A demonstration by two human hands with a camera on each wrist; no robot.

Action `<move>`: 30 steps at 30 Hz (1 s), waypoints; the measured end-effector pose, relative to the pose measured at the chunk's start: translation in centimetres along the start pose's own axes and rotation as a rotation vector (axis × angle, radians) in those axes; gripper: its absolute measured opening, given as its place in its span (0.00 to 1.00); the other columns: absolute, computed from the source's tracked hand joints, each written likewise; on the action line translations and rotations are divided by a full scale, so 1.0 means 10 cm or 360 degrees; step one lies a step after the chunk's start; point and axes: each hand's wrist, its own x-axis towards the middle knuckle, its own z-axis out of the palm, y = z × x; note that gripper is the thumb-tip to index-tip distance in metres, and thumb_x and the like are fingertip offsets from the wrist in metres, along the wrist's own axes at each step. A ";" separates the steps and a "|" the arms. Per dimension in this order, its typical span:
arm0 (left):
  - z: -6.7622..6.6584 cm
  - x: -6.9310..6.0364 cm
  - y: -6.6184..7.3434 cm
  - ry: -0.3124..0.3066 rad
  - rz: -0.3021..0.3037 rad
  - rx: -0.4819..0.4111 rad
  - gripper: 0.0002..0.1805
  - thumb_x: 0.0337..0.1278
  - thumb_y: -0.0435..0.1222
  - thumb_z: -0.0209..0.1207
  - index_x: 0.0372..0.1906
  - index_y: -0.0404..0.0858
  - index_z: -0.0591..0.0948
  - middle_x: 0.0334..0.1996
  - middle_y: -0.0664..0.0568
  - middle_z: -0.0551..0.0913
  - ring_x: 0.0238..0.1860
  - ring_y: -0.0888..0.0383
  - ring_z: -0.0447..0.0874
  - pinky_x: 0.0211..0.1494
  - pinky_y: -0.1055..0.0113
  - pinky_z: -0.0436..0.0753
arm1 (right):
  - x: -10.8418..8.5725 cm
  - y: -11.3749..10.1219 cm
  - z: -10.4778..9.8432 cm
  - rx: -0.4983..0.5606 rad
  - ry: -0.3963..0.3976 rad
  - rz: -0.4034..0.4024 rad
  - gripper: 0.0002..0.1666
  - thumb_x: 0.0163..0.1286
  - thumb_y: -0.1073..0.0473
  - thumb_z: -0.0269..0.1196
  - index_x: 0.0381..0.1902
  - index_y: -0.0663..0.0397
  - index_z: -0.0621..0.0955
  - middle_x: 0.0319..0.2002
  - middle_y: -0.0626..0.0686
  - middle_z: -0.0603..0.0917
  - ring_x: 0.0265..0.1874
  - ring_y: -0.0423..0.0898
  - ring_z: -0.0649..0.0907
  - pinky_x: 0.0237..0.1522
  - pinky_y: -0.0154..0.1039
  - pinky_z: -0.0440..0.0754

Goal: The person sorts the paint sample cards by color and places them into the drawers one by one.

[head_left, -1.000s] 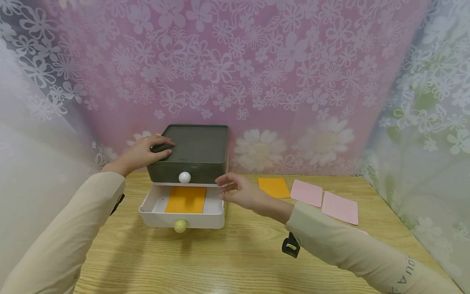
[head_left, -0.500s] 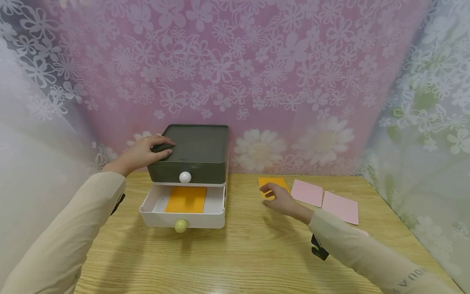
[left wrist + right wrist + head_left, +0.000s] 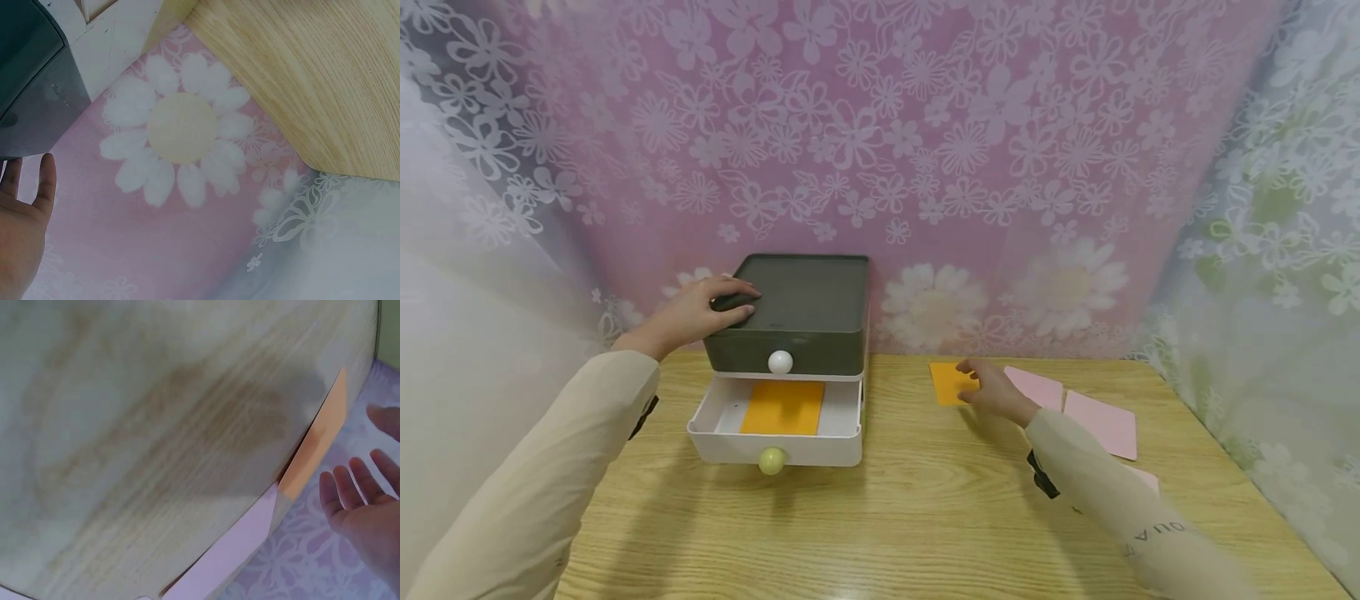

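Observation:
The left hand [image 3: 696, 315] rests on the left edge of the dark lid of the drawer box [image 3: 808, 292]; in the left wrist view, fingers of the left hand [image 3: 24, 222] touch the box's dark side [image 3: 47, 94]. Below the lid, a white drawer [image 3: 820, 450] stands pulled out with an orange card [image 3: 782, 408] lying flat inside. Over the orange card on the table [image 3: 946, 383] is the right hand [image 3: 996, 392], its fingers bent and apart. In the right wrist view the right hand [image 3: 365, 512] appears beside that orange card [image 3: 315, 447], with a gap between them.
Pink cards [image 3: 1101, 423] lie on the wooden table [image 3: 925, 517] at the right, one partly under the right hand and another partly behind the sleeve. A white knob [image 3: 780, 362] and a yellow-green knob [image 3: 772, 461] front the box. Flowered cloth [image 3: 925, 167] hangs behind.
The right hand has moved right, away from the drawer's right side, to the orange card on the table. The left hand stays on the lid. The view has shifted slightly.

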 end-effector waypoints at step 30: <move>0.00 0.00 0.00 -0.0001 -0.0015 -0.0030 0.22 0.60 0.48 0.54 0.57 0.44 0.76 0.63 0.43 0.67 0.69 0.41 0.51 0.68 0.40 0.52 | 0.39 0.31 -0.01 -0.0274 -0.0271 0.0296 0.49 0.57 0.49 0.66 0.68 0.65 0.56 0.67 0.68 0.55 0.66 0.67 0.56 0.63 0.65 0.55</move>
